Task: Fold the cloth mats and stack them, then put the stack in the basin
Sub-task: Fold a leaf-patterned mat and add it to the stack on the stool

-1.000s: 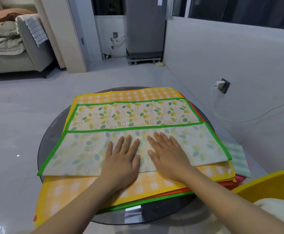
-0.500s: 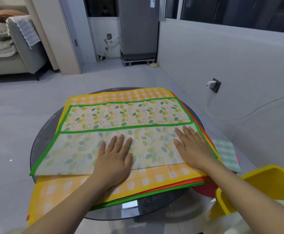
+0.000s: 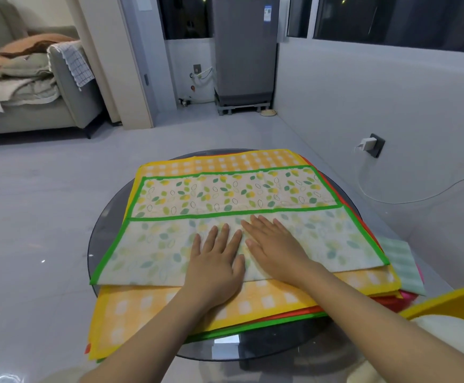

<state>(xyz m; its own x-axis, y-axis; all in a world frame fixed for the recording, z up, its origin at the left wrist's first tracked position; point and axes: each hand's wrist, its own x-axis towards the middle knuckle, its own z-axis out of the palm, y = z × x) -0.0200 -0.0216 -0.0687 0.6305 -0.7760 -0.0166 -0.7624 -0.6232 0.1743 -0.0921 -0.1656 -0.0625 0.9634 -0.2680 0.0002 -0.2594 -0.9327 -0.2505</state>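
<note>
Both flat, open: left hand (image 3: 216, 268) and right hand (image 3: 273, 248) pressing folded near half of green-bordered leaf-print cloth mat (image 3: 233, 219), long axis parallel to tabletop (image 3: 102, 230) near edge.

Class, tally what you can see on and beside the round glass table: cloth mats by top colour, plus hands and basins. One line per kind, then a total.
Leaf-print mat, green border: 1
Yellow checked mat: 1
Pale green checked mat: 1
Hands, left and right: 2
Yellow basin: 1
Total: 6, more mat edges beneath uncounted.

Green-edged leaf-print mat (image 3: 225, 194) – near half folded over – tops the flat mat pile (image 3: 253, 302).
</note>
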